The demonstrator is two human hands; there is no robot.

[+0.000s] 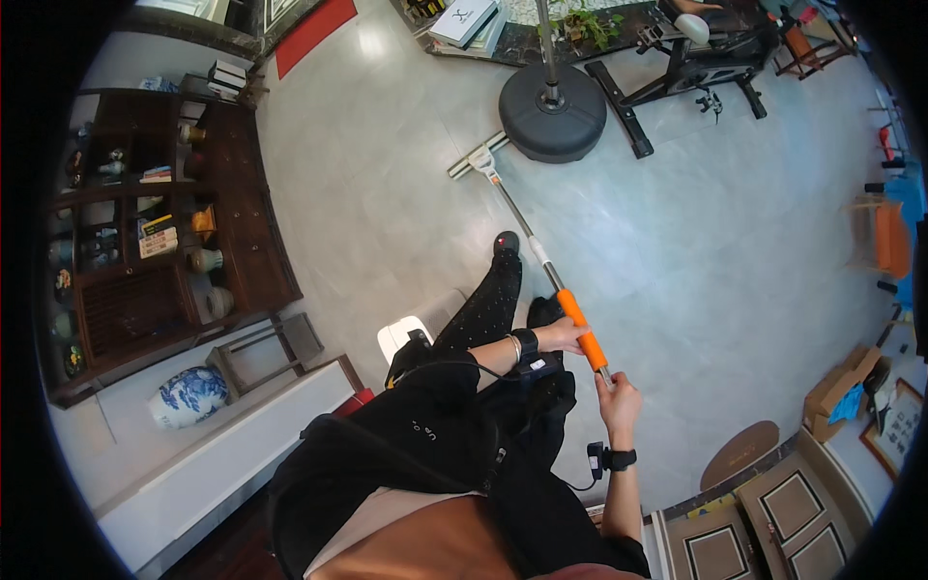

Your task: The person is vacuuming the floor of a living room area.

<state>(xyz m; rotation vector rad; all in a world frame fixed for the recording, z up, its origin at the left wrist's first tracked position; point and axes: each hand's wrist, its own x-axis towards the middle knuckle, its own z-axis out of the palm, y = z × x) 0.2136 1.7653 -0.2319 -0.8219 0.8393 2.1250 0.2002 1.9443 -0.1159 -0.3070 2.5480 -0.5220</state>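
Note:
A mop with a metal pole and an orange grip [582, 330] runs from my hands away across the grey floor. My left hand [563, 336] is closed around the orange grip from its left side. Nearer to me, my right hand [619, 402] grips the end of the pole just below the orange part. The flat mop head [478, 159] lies on the floor, its right end at or close to the round black base [553, 116] of a stand. Both of my wrists carry black straps with small devices and cables.
An exercise bike [689, 72] stands beyond the black base. Along the left is a dark wooden display cabinet [246, 225] with vases and books. A white appliance [406, 335] sits beside my leg. A cardboard box [841, 395] and an orange chair [892, 239] are at the right.

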